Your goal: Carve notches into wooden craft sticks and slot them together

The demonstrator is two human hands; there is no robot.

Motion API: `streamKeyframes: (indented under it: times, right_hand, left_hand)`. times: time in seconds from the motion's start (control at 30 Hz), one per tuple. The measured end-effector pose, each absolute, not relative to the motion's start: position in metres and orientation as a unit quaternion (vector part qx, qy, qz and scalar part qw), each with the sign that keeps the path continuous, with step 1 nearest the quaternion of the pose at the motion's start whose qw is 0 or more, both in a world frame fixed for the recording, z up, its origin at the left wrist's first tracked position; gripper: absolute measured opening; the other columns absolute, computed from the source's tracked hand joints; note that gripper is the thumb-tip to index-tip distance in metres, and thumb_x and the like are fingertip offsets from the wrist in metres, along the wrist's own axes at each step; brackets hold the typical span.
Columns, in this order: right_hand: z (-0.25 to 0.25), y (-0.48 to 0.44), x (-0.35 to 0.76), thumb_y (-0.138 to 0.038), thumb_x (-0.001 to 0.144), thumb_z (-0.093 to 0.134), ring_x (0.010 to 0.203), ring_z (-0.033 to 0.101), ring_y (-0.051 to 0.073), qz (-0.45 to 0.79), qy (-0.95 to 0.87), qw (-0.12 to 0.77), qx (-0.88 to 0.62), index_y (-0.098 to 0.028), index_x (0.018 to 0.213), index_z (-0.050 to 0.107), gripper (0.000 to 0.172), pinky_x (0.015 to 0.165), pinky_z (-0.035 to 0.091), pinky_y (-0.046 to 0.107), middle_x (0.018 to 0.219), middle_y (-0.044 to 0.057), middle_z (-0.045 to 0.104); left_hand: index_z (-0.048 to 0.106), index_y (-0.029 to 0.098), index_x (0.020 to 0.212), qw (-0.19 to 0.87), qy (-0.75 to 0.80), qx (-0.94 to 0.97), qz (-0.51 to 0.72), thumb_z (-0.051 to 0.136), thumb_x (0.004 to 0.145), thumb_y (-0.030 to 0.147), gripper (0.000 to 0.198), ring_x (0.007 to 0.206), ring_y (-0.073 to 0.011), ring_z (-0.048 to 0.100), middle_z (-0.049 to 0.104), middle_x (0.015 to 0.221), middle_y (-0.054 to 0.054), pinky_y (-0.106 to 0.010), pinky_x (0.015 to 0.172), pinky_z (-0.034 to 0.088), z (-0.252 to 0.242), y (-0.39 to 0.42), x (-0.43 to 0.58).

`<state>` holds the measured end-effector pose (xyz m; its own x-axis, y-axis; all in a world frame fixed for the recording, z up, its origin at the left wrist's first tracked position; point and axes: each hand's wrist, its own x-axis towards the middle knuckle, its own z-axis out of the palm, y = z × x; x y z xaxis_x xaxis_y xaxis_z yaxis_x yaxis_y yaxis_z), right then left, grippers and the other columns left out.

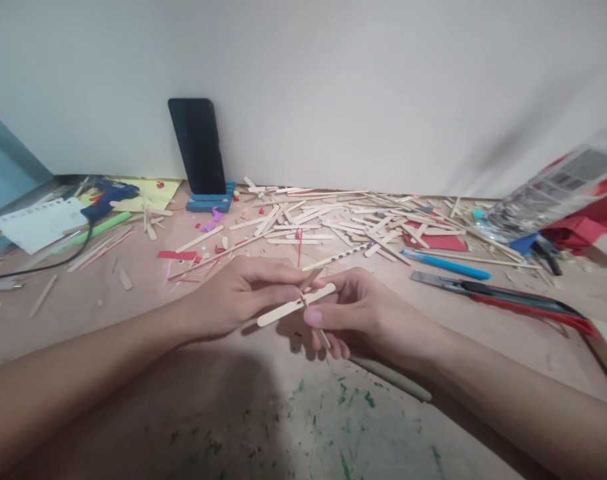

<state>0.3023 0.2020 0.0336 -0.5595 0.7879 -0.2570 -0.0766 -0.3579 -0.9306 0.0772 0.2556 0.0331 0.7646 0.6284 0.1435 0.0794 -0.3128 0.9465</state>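
Over table [223, 413]: crossed wooden-stick piece [279, 314], pinched near crossing by left hand [236, 293] and right hand [356, 310]. Looked light, stiff, likely to snap if bent; best hold seemed close to crossing.

Cream craft stick [283, 313] in the grip; just beyond, a yellowish rod [339, 255] with dark dots; rightward, a blue pen [446, 264].
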Motion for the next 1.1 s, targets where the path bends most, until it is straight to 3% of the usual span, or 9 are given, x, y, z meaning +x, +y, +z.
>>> streamKeyframes:
  times: [0.2,0.3,0.37,0.47,0.53,0.73,0.87,1.0,1.1]
  right_hand:
    - [0.035,0.207,0.306,-0.030,0.085,0.087,0.049,0.061,0.007,0.781,-0.450,0.277,-0.333,-0.011,0.081,0.077,0.022,0.048,0.050,0.014,0.067,0.003,0.074]
    - [0.038,0.209,0.309,-0.031,0.084,0.088,0.047,0.060,0.006,0.785,-0.440,0.273,-0.340,-0.012,0.078,0.077,0.023,0.044,0.047,0.013,0.065,0.002,0.073]
    - [0.039,0.210,0.312,-0.031,0.084,0.088,0.045,0.059,0.006,0.793,-0.438,0.259,-0.335,-0.012,0.075,0.076,0.024,0.043,0.045,0.013,0.064,0.003,0.073]
    - [0.040,0.208,0.315,-0.031,0.084,0.086,0.039,0.055,0.006,0.808,-0.447,0.219,-0.315,-0.012,0.072,0.075,0.025,0.039,0.043,0.014,0.061,0.003,0.073]
    - [0.040,0.207,0.316,-0.032,0.085,0.085,0.035,0.052,0.006,0.813,-0.450,0.215,-0.301,-0.013,0.073,0.074,0.025,0.036,0.041,0.016,0.059,0.003,0.073]
    - [0.035,0.208,0.317,-0.034,0.082,0.088,0.042,0.060,0.008,0.809,-0.424,0.279,-0.295,-0.014,0.085,0.078,0.023,0.038,0.043,0.014,0.066,0.005,0.076]
    - [0.030,0.209,0.319,-0.037,0.083,0.089,0.046,0.066,0.010,0.787,-0.423,0.318,-0.316,-0.013,0.089,0.079,0.027,0.042,0.050,0.015,0.073,0.007,0.079]
    - [0.030,0.211,0.318,-0.034,0.086,0.087,0.053,0.070,0.010,0.764,-0.427,0.348,-0.337,-0.013,0.092,0.081,0.023,0.047,0.055,0.015,0.079,0.007,0.080]
    - [0.032,0.211,0.315,-0.033,0.087,0.087,0.056,0.071,0.010,0.750,-0.435,0.362,-0.343,-0.012,0.087,0.081,0.022,0.051,0.056,0.015,0.075,0.007,0.078]
  left_hand:
    - [0.084,0.026,0.085,0.457,0.281,0.773,0.338,0.070,0.097,0.026,0.019,0.087,-0.0192,0.070,0.078,0.091,-0.003,-0.030,0.082,0.056,0.035,0.252,0.081]
    - [0.085,0.026,0.094,0.462,0.282,0.764,0.350,0.071,0.098,0.026,0.014,0.096,-0.0211,0.071,0.079,0.101,-0.003,-0.033,0.090,0.056,0.035,0.248,0.082]
    - [0.084,0.024,0.101,0.487,0.293,0.746,0.348,0.071,0.099,0.030,0.015,0.093,-0.0201,0.072,0.079,0.104,-0.005,-0.032,0.086,0.058,0.032,0.250,0.082]
    - [0.081,0.020,0.103,0.545,0.319,0.673,0.385,0.069,0.100,0.039,0.023,0.073,-0.0157,0.069,0.074,0.087,-0.004,-0.028,0.069,0.058,0.025,0.258,0.082]
    - [0.077,0.019,0.102,0.572,0.322,0.632,0.412,0.070,0.100,0.040,0.023,0.072,-0.0149,0.069,0.071,0.081,-0.002,-0.027,0.070,0.058,0.022,0.264,0.082]
    - [0.062,0.021,0.111,0.645,0.261,0.608,0.382,0.064,0.104,0.031,0.013,0.079,-0.0148,0.071,0.071,0.085,0.000,-0.027,0.078,0.057,0.021,0.255,0.088]
    - [0.056,0.024,0.105,0.684,0.269,0.535,0.416,0.060,0.105,0.030,0.008,0.075,-0.0117,0.063,0.063,0.084,0.003,-0.023,0.073,0.051,0.019,0.247,0.090]
    - [0.056,0.025,0.101,0.717,0.275,0.504,0.394,0.063,0.103,0.038,0.015,0.064,-0.0097,0.048,0.052,0.079,0.005,-0.020,0.061,0.043,0.020,0.242,0.088]
    - [0.059,0.024,0.096,0.684,0.270,0.558,0.385,0.071,0.099,0.043,0.023,0.069,-0.0103,0.051,0.054,0.082,0.003,-0.020,0.064,0.045,0.024,0.238,0.087]
